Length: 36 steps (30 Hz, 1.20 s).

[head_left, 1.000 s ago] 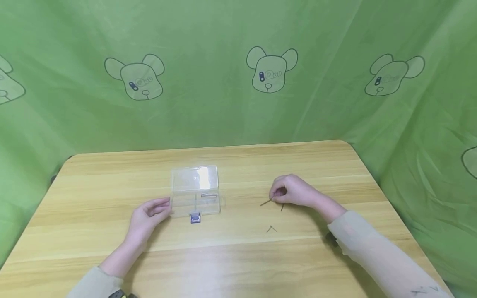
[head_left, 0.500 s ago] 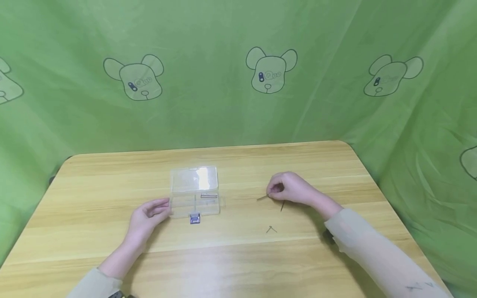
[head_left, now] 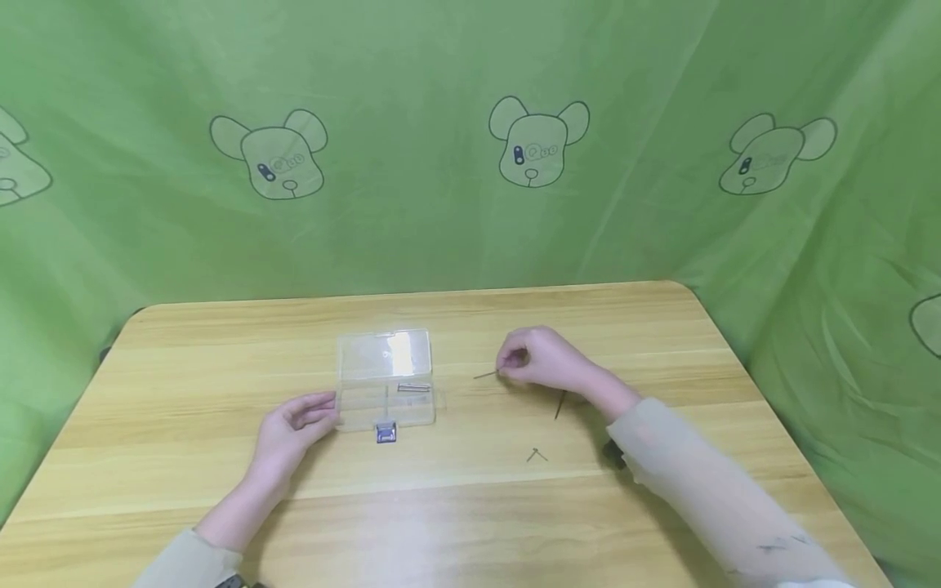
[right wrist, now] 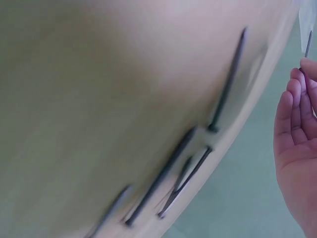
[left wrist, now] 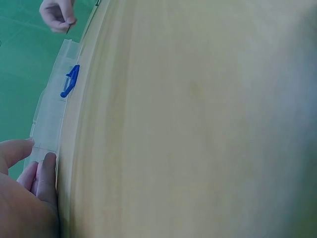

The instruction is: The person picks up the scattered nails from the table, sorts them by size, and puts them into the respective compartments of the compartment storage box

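A clear plastic box, its lid laid back, sits left of centre on the table. My left hand rests its fingertips and thumb tip at the box's left end; the left wrist view shows these fingers fairly straight. Slim metal nails lie in the right compartment. To the right of the box, my right hand pinches one nail above the table, pointing left toward the box. In the right wrist view this held nail sticks out past the fingertips.
More nails lie on the wooden table: one nail below the right forearm and two nails meeting at an angle nearer the front. A blue latch juts from the box's front. Green curtain surrounds the table's back and sides.
My right hand has carried the nail leftward and slightly away from me, closer to the box. The left hand and the box stay where they were.
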Each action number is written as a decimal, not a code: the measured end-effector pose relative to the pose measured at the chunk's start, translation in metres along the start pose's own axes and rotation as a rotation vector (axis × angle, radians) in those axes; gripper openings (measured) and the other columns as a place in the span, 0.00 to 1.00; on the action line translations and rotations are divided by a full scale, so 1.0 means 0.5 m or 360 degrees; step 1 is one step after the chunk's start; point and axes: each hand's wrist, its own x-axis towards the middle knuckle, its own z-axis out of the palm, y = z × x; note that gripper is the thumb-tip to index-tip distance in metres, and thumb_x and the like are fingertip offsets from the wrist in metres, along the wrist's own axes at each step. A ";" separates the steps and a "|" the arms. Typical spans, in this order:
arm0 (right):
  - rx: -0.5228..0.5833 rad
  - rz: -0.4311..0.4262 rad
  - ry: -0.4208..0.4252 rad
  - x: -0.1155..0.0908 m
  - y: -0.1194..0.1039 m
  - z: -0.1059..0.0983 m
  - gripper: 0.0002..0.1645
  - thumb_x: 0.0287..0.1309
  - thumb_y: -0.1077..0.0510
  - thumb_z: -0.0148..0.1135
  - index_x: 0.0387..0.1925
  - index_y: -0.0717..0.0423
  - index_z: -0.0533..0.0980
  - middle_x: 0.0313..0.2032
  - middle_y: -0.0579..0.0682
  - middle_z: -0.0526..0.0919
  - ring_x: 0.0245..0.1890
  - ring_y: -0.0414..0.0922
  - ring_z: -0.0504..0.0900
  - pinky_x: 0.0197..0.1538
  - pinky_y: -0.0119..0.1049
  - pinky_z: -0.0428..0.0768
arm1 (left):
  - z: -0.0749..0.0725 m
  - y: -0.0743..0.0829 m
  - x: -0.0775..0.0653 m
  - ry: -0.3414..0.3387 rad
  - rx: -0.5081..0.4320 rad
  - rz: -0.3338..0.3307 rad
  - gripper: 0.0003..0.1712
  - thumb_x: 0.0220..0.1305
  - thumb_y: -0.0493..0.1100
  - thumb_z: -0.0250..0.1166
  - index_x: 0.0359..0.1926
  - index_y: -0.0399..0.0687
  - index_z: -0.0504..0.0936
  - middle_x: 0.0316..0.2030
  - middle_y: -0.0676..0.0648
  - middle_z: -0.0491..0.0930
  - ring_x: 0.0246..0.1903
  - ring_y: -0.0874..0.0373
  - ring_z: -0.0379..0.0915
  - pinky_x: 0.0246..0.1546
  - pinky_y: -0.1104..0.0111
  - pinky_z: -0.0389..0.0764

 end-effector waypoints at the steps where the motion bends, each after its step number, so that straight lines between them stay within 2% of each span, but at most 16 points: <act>1: 0.0001 0.0001 0.0000 0.006 -0.004 0.002 0.04 0.59 0.64 0.75 0.35 0.52 0.88 0.35 0.46 0.90 0.37 0.40 0.85 0.48 0.33 0.88 | 0.000 0.000 0.000 -0.0001 -0.0001 0.0000 0.28 0.72 0.35 0.68 0.69 0.32 0.75 0.67 0.32 0.79 0.44 0.81 0.80 0.54 0.89 0.77; 10: 0.0039 0.0032 -0.0012 0.055 -0.034 0.025 0.05 0.59 0.65 0.74 0.36 0.53 0.88 0.37 0.47 0.90 0.39 0.41 0.85 0.51 0.35 0.87 | 0.001 -0.001 -0.001 0.0000 0.0004 0.0004 0.29 0.71 0.35 0.69 0.69 0.31 0.75 0.67 0.32 0.79 0.44 0.81 0.79 0.54 0.89 0.77; 17: 0.0055 -0.0010 -0.0034 0.089 -0.058 0.051 0.04 0.60 0.64 0.74 0.37 0.53 0.88 0.38 0.48 0.91 0.41 0.41 0.86 0.52 0.34 0.88 | 0.002 0.001 -0.001 0.0003 0.0009 -0.0002 0.29 0.71 0.35 0.69 0.70 0.32 0.75 0.67 0.33 0.79 0.44 0.81 0.80 0.54 0.89 0.77; 27: 0.0053 -0.0037 -0.0115 0.118 -0.109 0.075 0.04 0.61 0.63 0.73 0.38 0.55 0.87 0.38 0.48 0.90 0.40 0.40 0.85 0.51 0.29 0.86 | 0.002 0.001 0.000 0.0008 0.0021 0.0002 0.29 0.71 0.37 0.70 0.69 0.33 0.75 0.66 0.34 0.81 0.43 0.81 0.79 0.54 0.90 0.76; 36: -0.0020 -0.0093 -0.0149 0.133 -0.124 0.102 0.03 0.61 0.61 0.74 0.36 0.52 0.87 0.37 0.46 0.90 0.39 0.38 0.83 0.50 0.27 0.84 | 0.002 0.001 -0.001 0.0009 0.0013 -0.0003 0.29 0.72 0.36 0.69 0.70 0.33 0.75 0.66 0.33 0.80 0.43 0.81 0.79 0.54 0.90 0.76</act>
